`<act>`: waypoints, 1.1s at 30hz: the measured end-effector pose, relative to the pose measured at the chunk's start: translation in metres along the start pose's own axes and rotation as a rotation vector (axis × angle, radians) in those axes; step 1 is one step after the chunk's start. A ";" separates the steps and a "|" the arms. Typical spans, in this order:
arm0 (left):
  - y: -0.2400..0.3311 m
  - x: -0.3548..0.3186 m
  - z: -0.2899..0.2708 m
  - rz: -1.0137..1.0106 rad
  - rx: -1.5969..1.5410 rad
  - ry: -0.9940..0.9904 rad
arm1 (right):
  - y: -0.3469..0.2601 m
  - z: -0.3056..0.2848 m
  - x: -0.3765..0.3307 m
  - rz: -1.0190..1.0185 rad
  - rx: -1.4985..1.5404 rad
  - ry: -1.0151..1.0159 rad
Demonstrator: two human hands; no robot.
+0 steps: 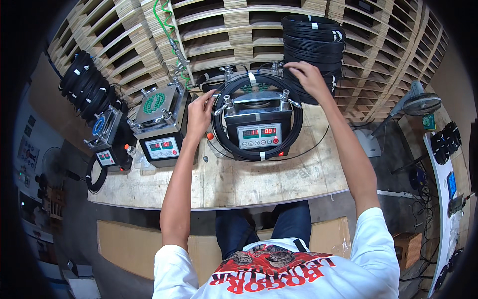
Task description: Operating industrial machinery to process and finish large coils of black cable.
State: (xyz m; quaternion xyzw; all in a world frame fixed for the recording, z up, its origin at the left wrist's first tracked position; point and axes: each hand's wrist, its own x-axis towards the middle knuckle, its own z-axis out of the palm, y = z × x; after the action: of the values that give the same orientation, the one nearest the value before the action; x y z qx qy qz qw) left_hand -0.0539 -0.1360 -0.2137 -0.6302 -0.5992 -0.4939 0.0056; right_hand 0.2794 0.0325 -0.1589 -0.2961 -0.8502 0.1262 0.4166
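A stack of black coils (pixel 82 87) stood near the back left corner of the counter (pixel 234 187), behind the left machine (pixel 105 137). A small black coil (pixel 97 180) rested at the counter's left edge, and a bottle (pixel 132 151) with an orange cap was between the left machine and the middle machine (pixel 162 145). The left hand (pixel 200 112) was partly closed, its bent fingertips beside the left rim of the large coil (pixel 298 122); whether it gripped the rim or a metal lever there, I could not tell. That coil, taped in white at top and bottom, ringed the lit panel of the right machine (pixel 256 118), set back from the counter's front edge. The right hand (pixel 307 78) was loosely curled, fingertips near the machine's back right post; I could not tell whether they held anything. A tall coil stack (pixel 312 52) stood at the counter's back right corner.
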 end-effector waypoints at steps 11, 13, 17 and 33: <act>0.012 0.027 0.000 0.151 0.115 0.008 | -0.023 0.045 0.028 -0.062 0.072 -0.111; 0.010 0.028 0.005 0.062 0.064 0.003 | -0.024 0.047 0.027 -0.060 0.059 -0.113; -0.002 0.036 0.020 -0.227 -0.212 0.061 | -0.030 0.046 0.023 -0.059 0.045 -0.094; 0.024 0.066 0.067 -0.333 -0.272 0.061 | -0.025 0.020 0.014 -0.012 0.055 -0.140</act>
State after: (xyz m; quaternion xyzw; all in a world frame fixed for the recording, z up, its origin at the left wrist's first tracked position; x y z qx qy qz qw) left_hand -0.0074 -0.0529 -0.1922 -0.5022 -0.6223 -0.5831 -0.1431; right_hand 0.2472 0.0219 -0.1503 -0.2700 -0.8752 0.1674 0.3647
